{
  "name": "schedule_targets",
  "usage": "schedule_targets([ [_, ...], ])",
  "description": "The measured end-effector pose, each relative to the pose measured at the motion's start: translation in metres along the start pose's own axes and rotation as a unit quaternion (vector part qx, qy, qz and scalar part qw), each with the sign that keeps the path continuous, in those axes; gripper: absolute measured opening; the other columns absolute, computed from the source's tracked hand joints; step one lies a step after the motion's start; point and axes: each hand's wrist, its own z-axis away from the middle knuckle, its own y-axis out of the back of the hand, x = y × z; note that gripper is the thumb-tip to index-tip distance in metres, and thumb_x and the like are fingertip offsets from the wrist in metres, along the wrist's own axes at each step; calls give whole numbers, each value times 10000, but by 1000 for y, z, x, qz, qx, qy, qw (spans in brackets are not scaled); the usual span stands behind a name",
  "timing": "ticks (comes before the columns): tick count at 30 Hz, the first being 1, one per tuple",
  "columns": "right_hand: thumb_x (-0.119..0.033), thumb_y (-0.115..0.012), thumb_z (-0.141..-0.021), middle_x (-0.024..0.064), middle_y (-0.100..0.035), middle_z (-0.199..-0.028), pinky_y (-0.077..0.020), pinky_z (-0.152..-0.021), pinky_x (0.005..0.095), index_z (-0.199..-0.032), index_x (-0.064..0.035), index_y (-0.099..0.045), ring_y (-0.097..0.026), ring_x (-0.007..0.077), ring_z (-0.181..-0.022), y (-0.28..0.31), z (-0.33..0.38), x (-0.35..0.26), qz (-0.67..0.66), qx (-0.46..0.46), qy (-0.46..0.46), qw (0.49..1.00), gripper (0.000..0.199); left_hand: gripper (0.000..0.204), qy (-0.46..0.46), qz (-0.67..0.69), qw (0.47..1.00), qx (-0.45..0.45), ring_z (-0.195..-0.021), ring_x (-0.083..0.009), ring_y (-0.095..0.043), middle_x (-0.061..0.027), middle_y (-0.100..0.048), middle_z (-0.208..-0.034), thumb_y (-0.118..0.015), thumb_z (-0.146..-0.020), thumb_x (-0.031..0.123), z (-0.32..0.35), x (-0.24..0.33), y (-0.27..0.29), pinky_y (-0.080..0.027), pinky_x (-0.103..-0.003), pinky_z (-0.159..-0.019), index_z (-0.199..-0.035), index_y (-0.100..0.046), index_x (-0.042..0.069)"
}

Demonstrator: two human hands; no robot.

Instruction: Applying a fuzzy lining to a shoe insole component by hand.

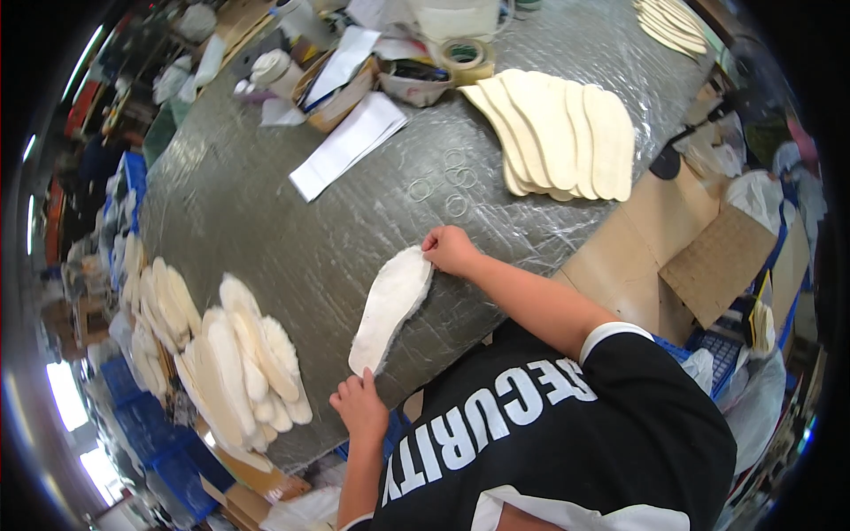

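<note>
A fleecy white insole (pixel 390 305) lies slantwise on the table near its front edge. My right hand (pixel 453 251) is closed, its fingertips pinching the edge of the insole's wider end. At the narrow end, my left hand (pixel 363 409) has its thumb and fingers closed on the tip; part of its grip is hidden. To the left sits a loose heap of fluffy insoles (pixel 239 367). Beyond my right hand, a fanned stack of flat cream insoles (pixel 567 133) rests on the table.
Several thin rings (pixel 454 177) lie on the plastic-covered table (pixel 239 208). White paper strips (pixel 350 146), a cardboard box (pixel 341 97), a bowl (pixel 414 84) and tape rolls (pixel 467 57) stand at the back. More insoles (pixel 670 25) lie at the far right corner. Brown cardboard (pixel 717 264) lies off the right side.
</note>
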Motion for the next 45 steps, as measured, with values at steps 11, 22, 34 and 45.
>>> schedule_targets([
  [11, -61, -616, -802, 145, -659, -716, -514, -638, 397, -802, -44, -647, -655, 285, -705, 91, 77, 30, -100, 81, -62, 990, 35, 232, 258, 433, 852, 142, -711, -144, -553, -59, -599, -814, -527, -872, 25, -64, -19, -15, -457, -264, -652, -1068, -641, -27],
  [22, -166, -758, -682, 141, -580, -1085, -469, -894, 397, -1008, -28, -590, -543, 304, -1096, 243, 39, 39, 404, 242, 274, 838, 393, 390, -378, 226, 886, 146, -1171, -374, -493, -179, -556, -1193, -623, -778, 11, -275, 244, 54, -398, -446, -985, -1158, -538, -9],
  [34, -59, -555, -870, 176, -625, -831, -515, -656, 402, -970, -29, -585, -627, 350, -742, 306, 42, -24, 49, 454, 325, 828, 108, 436, -139, 584, 794, -95, -1115, -341, -536, -164, -582, -1155, -674, -845, 239, -345, 257, 48, -457, -480, -906, -1175, -522, -1],
  [45, -155, -621, -772, 89, -639, -982, -499, -661, 348, -931, -52, -599, -624, 254, -758, 124, 112, -26, 121, 155, 575, 794, 191, 832, -47, 892, 329, -305, -1089, -363, -554, -293, -400, -1373, -593, -862, 470, -266, 196, 108, -547, -398, -756, -1417, -274, -61],
])
